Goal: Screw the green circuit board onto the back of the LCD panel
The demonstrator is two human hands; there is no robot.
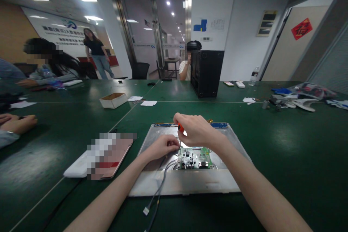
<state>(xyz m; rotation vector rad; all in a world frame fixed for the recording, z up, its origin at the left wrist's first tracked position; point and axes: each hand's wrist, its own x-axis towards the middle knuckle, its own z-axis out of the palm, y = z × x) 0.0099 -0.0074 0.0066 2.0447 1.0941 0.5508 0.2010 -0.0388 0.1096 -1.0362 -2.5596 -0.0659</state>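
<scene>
On near-centre of table (285, 159), metal panel (190, 186) lying flat w/ green circuit board (194, 158) on top. R hand (197, 130) clamped on orange-handled screwdriver (180, 127), tip down at board's far-left corner. L hand (163, 146) just beside, fingertips pinched together at shaft; can't tell if gripping it. Grey cables (160, 185) trailing off panel's near edge. Phone (115, 156) left of panel.

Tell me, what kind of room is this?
Probably an electronics workshop: the right hand holds a screwdriver over a green circuit board on a metal panel, and other people sit at the same long green table.
</scene>
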